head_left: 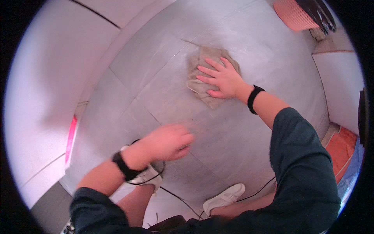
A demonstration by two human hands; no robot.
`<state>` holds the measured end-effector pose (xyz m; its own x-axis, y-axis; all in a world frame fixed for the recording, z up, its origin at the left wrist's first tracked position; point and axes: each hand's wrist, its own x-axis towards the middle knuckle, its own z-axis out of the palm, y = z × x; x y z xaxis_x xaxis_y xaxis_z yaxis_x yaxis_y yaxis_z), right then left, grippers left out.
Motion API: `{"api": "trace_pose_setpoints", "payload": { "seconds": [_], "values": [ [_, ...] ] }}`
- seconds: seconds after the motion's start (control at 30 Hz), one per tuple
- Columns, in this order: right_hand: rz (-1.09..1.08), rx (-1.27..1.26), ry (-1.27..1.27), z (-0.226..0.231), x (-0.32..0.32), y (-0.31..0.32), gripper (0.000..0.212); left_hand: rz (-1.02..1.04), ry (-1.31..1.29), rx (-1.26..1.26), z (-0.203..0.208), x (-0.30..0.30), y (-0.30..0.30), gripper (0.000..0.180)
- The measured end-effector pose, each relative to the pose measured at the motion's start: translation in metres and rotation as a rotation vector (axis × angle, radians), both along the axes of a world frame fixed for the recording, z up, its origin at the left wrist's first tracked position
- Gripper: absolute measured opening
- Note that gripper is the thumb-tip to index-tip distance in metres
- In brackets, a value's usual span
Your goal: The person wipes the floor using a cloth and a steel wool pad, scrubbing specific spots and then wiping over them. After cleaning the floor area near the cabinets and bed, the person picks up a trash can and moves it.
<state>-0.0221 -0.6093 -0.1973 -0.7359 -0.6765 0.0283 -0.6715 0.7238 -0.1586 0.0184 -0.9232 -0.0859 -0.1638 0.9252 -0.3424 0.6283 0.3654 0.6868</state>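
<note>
My right hand [224, 79] lies flat with its fingers spread, pressing on a crumpled grey-beige cloth [212, 100] on the grey tiled floor [249, 128]. Parts of the cloth are blurred, and one pale edge curls out past the fingers. Lower and to the left, my left hand [167, 142] hovers above the floor near my shoe. Its fingers are curled in, slightly smeared by motion, and nothing shows in them. Both wrists carry black bands.
A pink woven basket [294, 16] with a dark liner stands at the far right. White panels [58, 70] edge the floor on the left; a white box-like unit [339, 84] and an orange cloth-like item [343, 150] are at right. A black cable [175, 194] runs by my shoes [226, 197].
</note>
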Motion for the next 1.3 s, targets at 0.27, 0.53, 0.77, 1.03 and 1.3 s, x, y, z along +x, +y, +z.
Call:
{"api": "trace_pose_setpoints", "payload": {
  "seconds": [0.27, 0.53, 0.77, 1.03, 1.3],
  "values": [
    [-0.161, 0.057, -0.078, 0.011, 0.074, 0.046, 0.055, -0.313, 0.309, -1.051, 0.175, -0.061, -0.261, 0.02],
    [-0.252, 0.155, -0.19, 0.066, 0.04, -0.019, 0.058, 0.117, 0.337, -0.722, 0.182, -0.122, -0.325, 0.013],
    [-0.253, 0.159, -0.201, 0.063, 0.029, -0.042, 0.058, 0.527, 0.102, -0.08, 0.016, -0.154, -0.178, 0.01],
    [-0.239, -0.03, -0.01, 0.053, 0.027, -0.045, 0.056, 0.178, -0.015, 0.178, 0.002, -0.16, -0.114, 0.011],
    [-0.519, 0.196, -0.066, 0.055, 0.066, -0.063, 0.053, 0.008, -0.077, 0.298, -0.031, -0.178, -0.118, 0.012]
  ]
}}
